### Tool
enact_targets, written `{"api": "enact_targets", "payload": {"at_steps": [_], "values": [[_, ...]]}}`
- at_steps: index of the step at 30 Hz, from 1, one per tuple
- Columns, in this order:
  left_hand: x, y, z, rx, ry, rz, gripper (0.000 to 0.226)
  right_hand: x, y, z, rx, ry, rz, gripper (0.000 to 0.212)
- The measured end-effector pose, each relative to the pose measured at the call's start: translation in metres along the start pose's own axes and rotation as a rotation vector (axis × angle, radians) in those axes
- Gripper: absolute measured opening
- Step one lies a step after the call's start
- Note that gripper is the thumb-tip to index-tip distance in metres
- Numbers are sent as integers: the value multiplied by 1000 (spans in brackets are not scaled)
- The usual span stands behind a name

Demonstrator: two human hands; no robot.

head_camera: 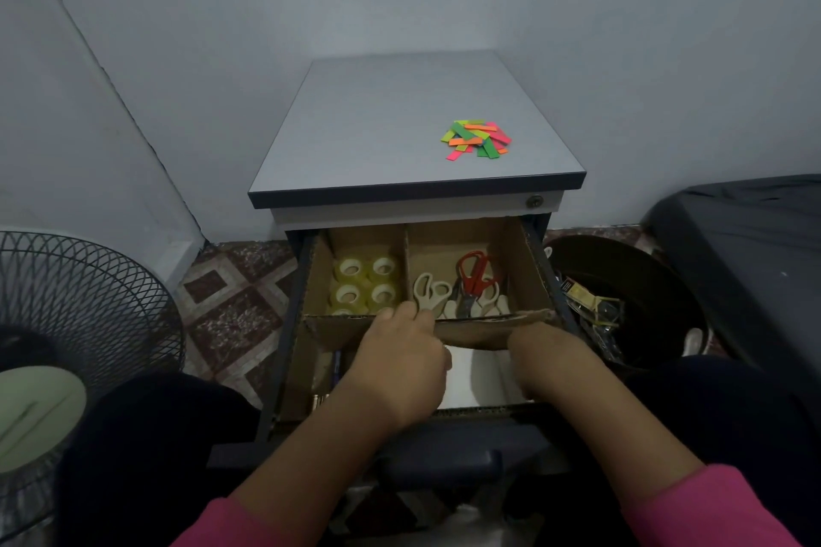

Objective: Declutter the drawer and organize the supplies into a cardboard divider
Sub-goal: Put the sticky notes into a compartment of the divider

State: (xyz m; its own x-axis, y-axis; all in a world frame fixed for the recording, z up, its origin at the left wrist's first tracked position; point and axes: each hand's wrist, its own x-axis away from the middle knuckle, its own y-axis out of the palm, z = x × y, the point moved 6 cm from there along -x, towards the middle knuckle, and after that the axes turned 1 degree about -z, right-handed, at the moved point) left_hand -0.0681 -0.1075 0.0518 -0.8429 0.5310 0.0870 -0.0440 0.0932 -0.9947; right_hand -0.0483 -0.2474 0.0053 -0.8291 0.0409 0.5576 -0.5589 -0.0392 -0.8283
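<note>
A grey-topped pedestal cabinet (400, 138) stands against a pale wall on a patterned tile floor, with its top drawer (560, 302) pulled open toward the person.

A cardboard divider (528, 275) sits inside the drawer. Beyond the left hand (402, 351), the far-left compartment holds clear tape rolls (366, 282). Beyond and between both hands, the far-right compartment holds several scissors (462, 286), handles uppermost.

The left hand rests at the cross partition (480, 322). Its fingers curl over the edge of the partition, next to the cream scissor handles. The right hand (533, 364) reaches down into the near-right compartment, just behind the partition. Its fingers are hidden, so whether it grips anything cannot be determined.

The remaining loose supply is a pile of neon sticky flags (477, 139). It lies on the cabinet top, well beyond both hands and to the right side. The right hand is the nearer one. The pile has no single long axis; the strips point in mixed directions.

Judgement: the cross partition runs left to right and appears bent, so the hands are probably seating it. The next reach is likely forward and up to the flags.
</note>
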Motion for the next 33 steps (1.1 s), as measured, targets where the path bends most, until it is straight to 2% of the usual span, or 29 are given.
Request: {"api": "enact_targets", "payload": {"at_steps": [4,8,13,20,26,28,31,33], "values": [[0,-2,-1,-2,16,5,33,0,-3,8,-47,-8,41,29],[0,4,2,83,128,-47,31,0,-1,2,-98,-58,26,15],[0,16,2,135,147,-176,35,-2,4,-2,-206,-63,-28,34],[2,25,-2,134,102,-299,42,-7,4,2,-249,-12,-66,36],[3,14,8,32,97,-301,46,2,4,-4,-213,-67,-31,58],[3,13,8,34,84,-308,48,1,5,-4,-205,-68,-30,54],[4,11,8,48,72,-312,50,-2,10,-2,-156,-102,-61,27],[5,10,8,60,67,-309,50,-2,11,-4,-112,-110,-75,35]]}}
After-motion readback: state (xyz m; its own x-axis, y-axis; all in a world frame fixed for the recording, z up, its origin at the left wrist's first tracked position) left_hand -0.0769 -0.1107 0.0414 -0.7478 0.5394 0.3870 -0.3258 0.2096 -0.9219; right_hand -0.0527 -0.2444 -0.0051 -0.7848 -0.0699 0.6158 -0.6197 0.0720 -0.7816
